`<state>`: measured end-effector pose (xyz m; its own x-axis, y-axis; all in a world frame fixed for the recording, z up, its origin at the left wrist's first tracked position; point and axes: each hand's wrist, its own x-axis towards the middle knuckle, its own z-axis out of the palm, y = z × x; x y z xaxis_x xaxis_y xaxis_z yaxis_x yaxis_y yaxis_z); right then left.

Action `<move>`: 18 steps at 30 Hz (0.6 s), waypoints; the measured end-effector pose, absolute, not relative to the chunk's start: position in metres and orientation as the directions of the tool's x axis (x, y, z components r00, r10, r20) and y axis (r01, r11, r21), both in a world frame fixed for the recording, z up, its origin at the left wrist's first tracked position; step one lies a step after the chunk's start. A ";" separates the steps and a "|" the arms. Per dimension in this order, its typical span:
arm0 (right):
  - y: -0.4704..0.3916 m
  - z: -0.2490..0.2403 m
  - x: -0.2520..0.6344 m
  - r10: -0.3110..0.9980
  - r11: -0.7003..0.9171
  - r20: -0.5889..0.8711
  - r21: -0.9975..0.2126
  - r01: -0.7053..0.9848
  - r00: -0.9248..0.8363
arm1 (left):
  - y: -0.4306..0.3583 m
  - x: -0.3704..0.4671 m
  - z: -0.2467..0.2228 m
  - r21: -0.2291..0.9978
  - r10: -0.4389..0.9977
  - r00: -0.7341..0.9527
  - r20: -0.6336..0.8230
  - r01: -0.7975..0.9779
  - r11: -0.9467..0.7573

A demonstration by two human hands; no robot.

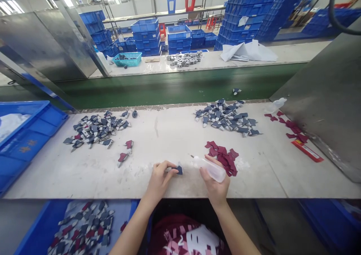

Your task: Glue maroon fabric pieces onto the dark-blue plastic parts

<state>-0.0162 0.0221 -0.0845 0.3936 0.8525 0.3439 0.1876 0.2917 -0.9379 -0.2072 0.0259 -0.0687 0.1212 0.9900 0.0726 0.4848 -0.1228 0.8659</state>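
Note:
My left hand (161, 178) pinches a small dark blue and grey part (179, 169) just above the white table. In my right hand (216, 185) is a translucent squeeze bottle (211, 168), its thin tip pointing left toward that part but apart from it. Dark red pieces (225, 158) lie in a heap beside and behind my right hand. Farther back is a pile of blue and grey parts (225, 116). Another such pile (96, 129) spreads over the left side, with two red and grey parts (123, 157) in front of it.
A blue crate (34, 135) stands at the left edge, and a blue bin (36, 232) of parts sits below the table. At right are a red packet (307, 151), a clear bottle (276, 104) and a metal panel (329, 93). A green belt (158, 88) runs behind.

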 end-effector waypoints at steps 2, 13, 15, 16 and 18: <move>0.022 -0.085 -0.017 0.835 0.285 0.322 -0.947 0.150 0.446 | 0.029 -0.205 -0.072 0.815 0.991 0.120 0.061 0.567 -0.119; 0.028 -0.091 -0.020 0.875 0.232 0.359 -0.900 0.370 0.325 | 0.034 -0.201 -0.083 0.742 0.993 0.110 0.043 0.663 -0.106; 0.029 -0.090 -0.021 0.871 0.238 0.371 -0.893 0.383 0.322 | 0.034 -0.201 -0.082 0.744 0.993 0.112 0.043 0.660 -0.106; 0.029 -0.089 -0.021 0.868 0.243 0.379 -0.888 0.390 0.320 | 0.034 -0.201 -0.082 0.744 0.993 0.112 0.041 0.659 -0.105; 0.029 -0.088 -0.021 0.863 0.253 0.394 -0.879 0.404 0.317 | 0.035 -0.201 -0.081 0.745 0.993 0.111 0.034 0.660 -0.099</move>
<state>-0.0215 0.0294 -0.0879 0.3169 0.8629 0.3937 0.4040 0.2528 -0.8791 -0.2013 0.0349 -0.0805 0.1114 0.9932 0.0336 0.6601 -0.0992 0.7446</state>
